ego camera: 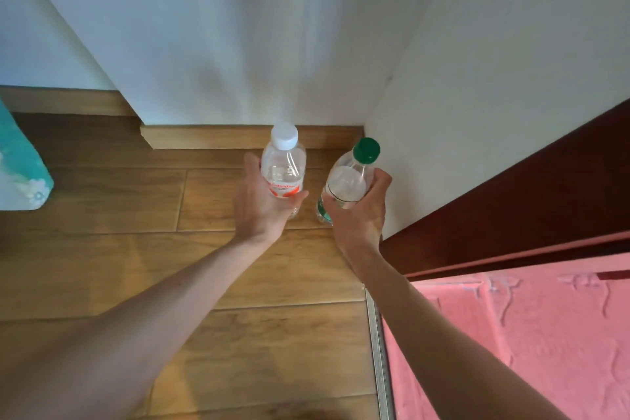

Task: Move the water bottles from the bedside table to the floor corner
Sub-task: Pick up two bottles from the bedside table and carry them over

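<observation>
Wood floor (102, 266) meets white walls (238, 27) at a corner, centre of frame. Our left hand (259, 204) curls around the white-capped bottle (284, 170), upright, just before the baseboard (221, 136). Our right hand (358, 215) grips the green-capped bottle (347, 181), tilted right, beside it. We cannot tell whether either base touches the floor. Teal cloth (20, 164) at left edge; pink surface (528, 334) lower right.

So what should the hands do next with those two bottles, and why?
Probably stand both bottles on the floor and let go. The left hand grips the white-cap bottle and the right hand grips the green-cap bottle, both already low beside the corner. The green-cap one leans, so it wants straightening first.
</observation>
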